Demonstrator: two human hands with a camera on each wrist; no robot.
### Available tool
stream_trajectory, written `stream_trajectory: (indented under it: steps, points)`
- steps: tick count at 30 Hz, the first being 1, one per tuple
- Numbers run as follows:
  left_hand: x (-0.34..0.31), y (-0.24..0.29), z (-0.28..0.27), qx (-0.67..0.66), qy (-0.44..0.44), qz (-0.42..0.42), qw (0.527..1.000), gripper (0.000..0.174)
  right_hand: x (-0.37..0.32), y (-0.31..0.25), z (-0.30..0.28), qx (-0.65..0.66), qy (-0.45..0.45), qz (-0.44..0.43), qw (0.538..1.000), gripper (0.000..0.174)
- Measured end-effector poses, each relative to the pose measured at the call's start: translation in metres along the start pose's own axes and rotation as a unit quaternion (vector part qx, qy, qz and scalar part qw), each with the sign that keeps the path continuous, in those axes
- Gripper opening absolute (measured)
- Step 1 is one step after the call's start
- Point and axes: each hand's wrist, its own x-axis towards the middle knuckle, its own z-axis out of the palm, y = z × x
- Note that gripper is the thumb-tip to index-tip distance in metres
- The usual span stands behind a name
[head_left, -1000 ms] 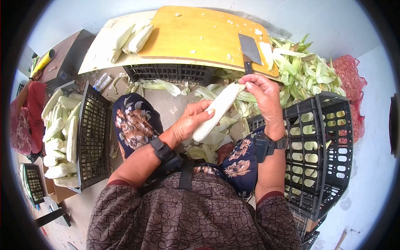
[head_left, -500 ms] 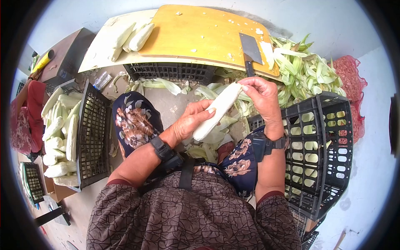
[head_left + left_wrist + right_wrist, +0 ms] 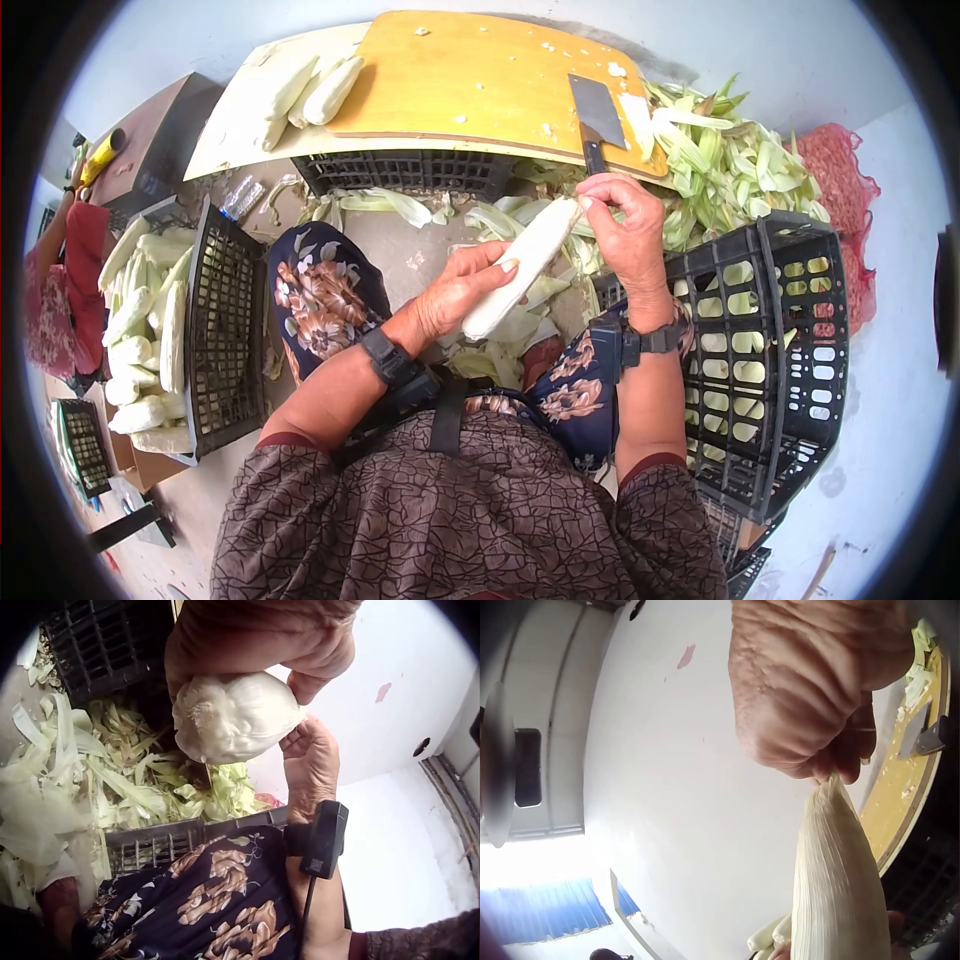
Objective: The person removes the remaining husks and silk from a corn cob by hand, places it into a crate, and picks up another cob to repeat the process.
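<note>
An ear of corn (image 3: 522, 270) in pale, smooth husk slants up to the right over the person's lap. The left hand (image 3: 458, 290) grips its lower part, thumb lying along the upper side. At the pointed tip, the right hand (image 3: 630, 225) pinches the husk end between thumb and fingers. In the left wrist view the ear's blunt, cut butt (image 3: 206, 716) faces the camera. From the right wrist, the fine-ribbed husk (image 3: 836, 877) narrows up into the pinching fingertips (image 3: 847, 769).
A cleaver (image 3: 597, 112) lies on the yellow cutting board (image 3: 450, 85), beside several husked-in ears (image 3: 330, 90). Piled stripped husks (image 3: 735, 165) stand at right, above a black crate (image 3: 765, 370). Another crate (image 3: 225, 330) at left holds many ears. Loose husks (image 3: 395, 207) litter the floor.
The right hand has turned slightly at the tip, its fingers drawn in closer together. The left hand and the ear stay nearly in place.
</note>
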Motion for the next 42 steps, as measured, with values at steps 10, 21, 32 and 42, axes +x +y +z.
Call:
stream_trajectory:
  steps: [10, 21, 32, 42]
  points:
    - [0.001, -0.004, -0.005, -0.007, -0.023, -0.024, 0.999, 0.032, 0.001, 0.02, 0.001, 0.086, 0.058, 0.032, 0.994, 0.003]
    - [-0.003, -0.001, -0.002, -0.062, 0.007, -0.034, 0.997, 0.036, 0.006, 0.021, -0.025, 0.142, 0.182, 0.159, 0.96, 0.011]
    - [-0.001, -0.004, -0.008, -0.066, -0.013, -0.025, 0.997, 0.038, 0.008, 0.022, -0.047, 0.161, 0.349, 0.193, 0.903, 0.016]
    - [0.002, -0.007, -0.009, -0.072, 0.003, -0.033, 0.997, 0.04, 0.003, 0.0, -0.016, 0.206, -0.03, 0.151, 0.966, 0.013]
